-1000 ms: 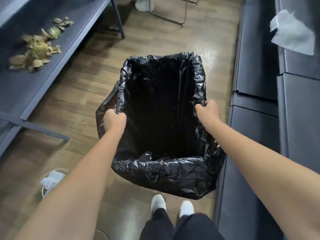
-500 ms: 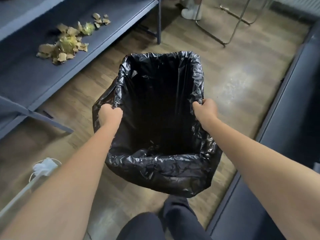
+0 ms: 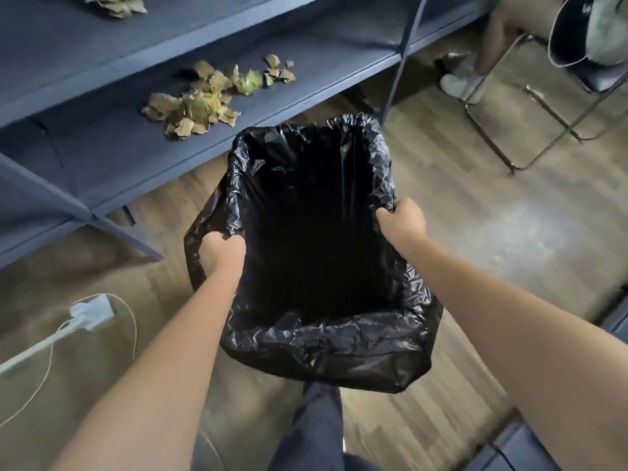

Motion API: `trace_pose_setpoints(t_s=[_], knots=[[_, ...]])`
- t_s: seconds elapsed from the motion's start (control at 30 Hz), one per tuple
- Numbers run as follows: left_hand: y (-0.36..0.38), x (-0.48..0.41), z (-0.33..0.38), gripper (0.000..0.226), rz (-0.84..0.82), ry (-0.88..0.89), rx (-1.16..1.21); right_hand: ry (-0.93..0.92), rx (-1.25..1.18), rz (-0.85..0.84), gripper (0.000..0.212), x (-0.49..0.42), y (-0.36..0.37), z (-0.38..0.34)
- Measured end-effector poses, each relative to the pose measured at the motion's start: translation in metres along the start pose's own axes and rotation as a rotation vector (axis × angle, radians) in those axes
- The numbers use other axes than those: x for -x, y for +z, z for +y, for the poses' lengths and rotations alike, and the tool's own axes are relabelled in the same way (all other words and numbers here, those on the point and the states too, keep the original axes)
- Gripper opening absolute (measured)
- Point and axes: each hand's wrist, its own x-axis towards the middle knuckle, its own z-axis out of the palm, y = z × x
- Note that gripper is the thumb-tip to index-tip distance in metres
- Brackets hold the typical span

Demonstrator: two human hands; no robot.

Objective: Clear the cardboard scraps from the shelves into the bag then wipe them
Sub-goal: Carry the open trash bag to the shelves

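While my left hand (image 3: 221,254) and right hand (image 3: 402,220) clench the rim of the bag (image 3: 339,348), fingers curled, it hangs open. Cardboard scraps (image 3: 200,103) lie by the front edge of the shelf (image 3: 102,154).

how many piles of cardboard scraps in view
2. The lower pile sits on the lower shelf beyond the bag; the upper pile is on the shelf above, cut by the frame's top edge. More may be hidden.

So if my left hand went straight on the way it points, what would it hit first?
Likely the bag's far rim: the left hand, gripping the near-left rim, points across the open mouth. Beyond lies the lower shelf's edge; depth unclear.
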Motion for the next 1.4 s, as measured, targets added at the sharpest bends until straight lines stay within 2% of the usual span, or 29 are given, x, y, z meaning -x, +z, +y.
trace_pose_setpoints(t_s=[0.23, 0.3, 0.43, 0.63, 0.83, 0.97, 1.13, 1.2, 1.3, 1.4], knots=[[0.018, -0.052, 0.031, 0.034, 0.146, -0.152, 0.089, -0.111, 0.057, -0.133, 0.032, -0.096, 0.021, -0.063], [0.024, -0.066, 0.037, 0.032, 0.186, -0.183, 0.105, -0.123, 0.074, -0.170, 0.026, -0.118, 0.027, -0.076], [0.041, -0.086, 0.055, 0.010, 0.266, -0.237, 0.156, -0.180, 0.103, -0.230, 0.027, -0.167, 0.040, -0.102], [0.077, -0.123, 0.075, 0.016, 0.401, -0.334, 0.215, -0.289, 0.165, -0.394, 0.020, -0.245, 0.065, -0.135], [0.119, -0.152, 0.082, 0.027, 0.507, -0.401, 0.235, -0.345, 0.202, -0.492, 0.011, -0.304, 0.086, -0.147], [0.136, -0.169, 0.087, 0.005, 0.559, -0.449, 0.273, -0.397, 0.224, -0.515, 0.011, -0.333, 0.102, -0.161], [0.147, -0.189, 0.077, 0.032, 0.566, -0.465, 0.237, -0.388, 0.284, -0.531, 0.015, -0.349, 0.123, -0.152], [0.151, -0.192, 0.076, 0.027, 0.567, -0.479, 0.238, -0.366, 0.298, -0.538, 0.015, -0.353, 0.127, -0.147], [0.158, -0.194, 0.072, 0.007, 0.560, -0.441, 0.223, -0.344, 0.311, -0.549, 0.016, -0.356, 0.134, -0.137], [0.166, -0.196, 0.065, 0.023, 0.574, -0.422, 0.229, -0.335, 0.313, -0.543, 0.021, -0.357, 0.142, -0.126]])
